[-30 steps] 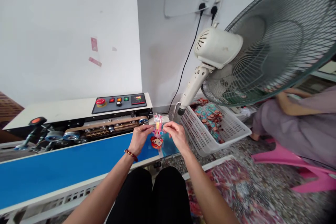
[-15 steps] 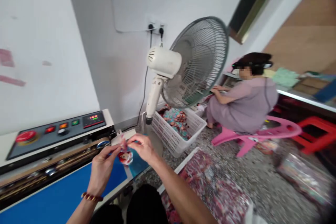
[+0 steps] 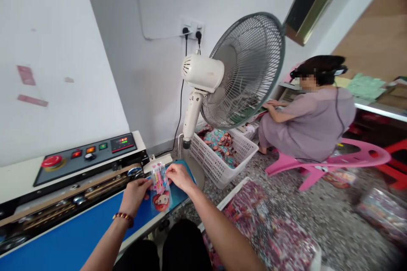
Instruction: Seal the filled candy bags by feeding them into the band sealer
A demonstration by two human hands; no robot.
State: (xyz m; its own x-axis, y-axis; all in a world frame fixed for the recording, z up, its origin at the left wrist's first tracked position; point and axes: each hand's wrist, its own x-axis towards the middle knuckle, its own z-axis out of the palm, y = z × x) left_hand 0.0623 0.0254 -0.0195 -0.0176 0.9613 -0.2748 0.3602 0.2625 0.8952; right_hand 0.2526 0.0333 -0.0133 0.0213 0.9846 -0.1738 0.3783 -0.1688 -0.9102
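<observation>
Clear plastic packet [image 3: 161,187]: over the blue conveyor belt's [image 3: 73,237] right end.
Our left hand [image 3: 136,195]: pinching the packet's left edge.
Our right hand [image 3: 179,176]: pinching its right edge.

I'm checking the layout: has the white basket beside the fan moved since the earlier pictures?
No; the white basket keeps its place beside the fan stand; the camera view shifted instead.

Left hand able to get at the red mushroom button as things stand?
Probably yes: nothing visible covers the red mushroom button on the control panel. The left hand holds the clear plastic packet, so it would likely have to let go first.
</observation>
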